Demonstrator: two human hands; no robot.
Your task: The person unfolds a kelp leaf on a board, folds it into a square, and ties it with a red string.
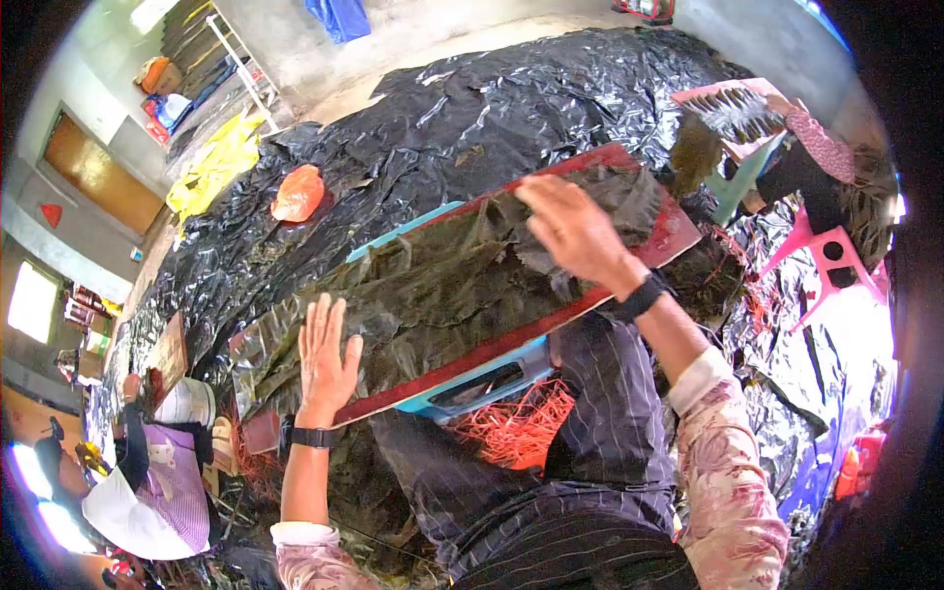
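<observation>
A long dark red board point(452, 368) lies across a light blue plastic stool point(492, 386) in front of my knees. Dark brownish-green, wet-looking leafy sheets point(433, 280), much like kelp, are spread along it. My left hand point(327, 359) is flat with fingers stretched, over the sheets near the board's left end. Toward the right end, my right hand point(580, 236) has its fingers extended above the sheets, palm down. Nothing shows in either hand. Beneath the stool is a heap of thin red strands point(516, 428).
Crumpled black plastic sheeting point(472, 118) covers the floor. An orange plastic bag point(298, 194) and yellow sheeting point(216, 167) lie at the left. A person point(162, 482) sits at lower left, another point(826, 152) at right behind a pink stool point(836, 261).
</observation>
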